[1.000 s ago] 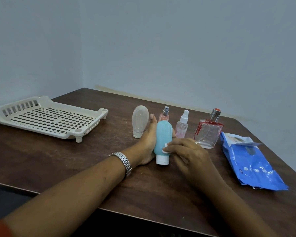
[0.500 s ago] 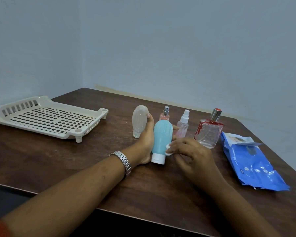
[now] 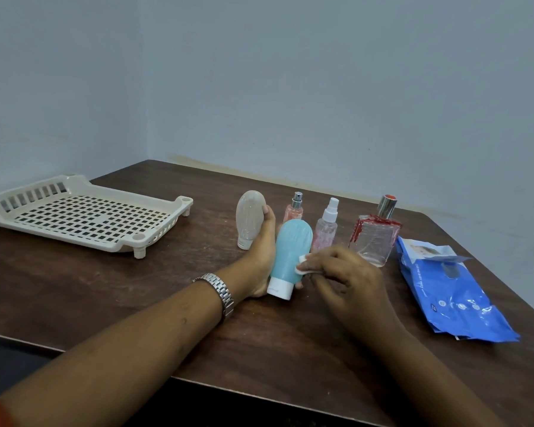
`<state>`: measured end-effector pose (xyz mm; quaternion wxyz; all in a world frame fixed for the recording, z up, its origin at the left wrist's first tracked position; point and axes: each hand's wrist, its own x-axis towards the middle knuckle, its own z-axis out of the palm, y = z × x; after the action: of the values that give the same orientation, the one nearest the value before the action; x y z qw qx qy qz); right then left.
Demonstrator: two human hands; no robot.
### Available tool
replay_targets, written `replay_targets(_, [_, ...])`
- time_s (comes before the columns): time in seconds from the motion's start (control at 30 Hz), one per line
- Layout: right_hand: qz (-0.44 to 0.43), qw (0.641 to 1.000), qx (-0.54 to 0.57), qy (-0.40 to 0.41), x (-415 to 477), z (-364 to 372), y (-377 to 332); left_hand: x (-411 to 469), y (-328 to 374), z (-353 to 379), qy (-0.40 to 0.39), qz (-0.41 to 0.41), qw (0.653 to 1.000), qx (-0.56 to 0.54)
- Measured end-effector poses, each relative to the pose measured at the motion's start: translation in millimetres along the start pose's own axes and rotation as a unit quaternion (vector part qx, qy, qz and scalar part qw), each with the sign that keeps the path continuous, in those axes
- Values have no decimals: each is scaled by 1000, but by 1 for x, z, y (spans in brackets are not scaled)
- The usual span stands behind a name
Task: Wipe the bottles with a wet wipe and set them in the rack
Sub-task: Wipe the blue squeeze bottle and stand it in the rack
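Note:
My left hand (image 3: 261, 257) grips a light blue squeeze bottle (image 3: 290, 251) with a white cap, tilted slightly, cap down near the table. My right hand (image 3: 349, 282) presses a small folded white wet wipe (image 3: 302, 268) against the bottle's right side. Behind stand a beige squeeze bottle (image 3: 248, 217), a small pink spray bottle with a silver top (image 3: 294, 209), a clear pink spray bottle with a white top (image 3: 326, 228) and a square glass perfume bottle (image 3: 375, 238). The cream plastic rack (image 3: 84, 214) sits at the far left with nothing in it.
A blue pack of wet wipes (image 3: 450, 291) lies at the right, its flap open. The brown wooden table (image 3: 105, 288) stands in a corner between pale blue walls. A metal watch (image 3: 221, 292) is on my left wrist.
My right hand slid the wipe along the blue bottle's side, from its front to the right edge. The bottle tilted slightly in my left hand.

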<state>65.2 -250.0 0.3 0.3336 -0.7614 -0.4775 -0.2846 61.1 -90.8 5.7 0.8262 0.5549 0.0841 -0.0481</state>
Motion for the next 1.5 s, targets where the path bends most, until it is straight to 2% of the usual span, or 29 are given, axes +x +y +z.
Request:
replay_targets(0.2, [25,996,-34,73,9,-1,8,-1,-1,4,4,14,999,33])
replay_targets(0.47, [-3,999,-39,22,-1,-1,5,-3,0,5,13,15,999,30])
replay_targets(0.73, [46,993,-7,110,8,-3,13,-3,-2,7,-18,11,997,73])
replay_targets(1.03, [12,999,-30,27,-2,-1,5,-1,-3,5,1,23,999,45])
replay_targets(1.13, [17,999,-36,37,0,-1,8,-2,-4,5,-30,18,998,56])
replay_targets(1.33, [40,989,-45,135,7,0,10,-4,-4,6,-86,18,994,72])
replay_targets(1.5, [33,995,-35,83,0,1,9,-5,-5,5,-97,20,993,65])
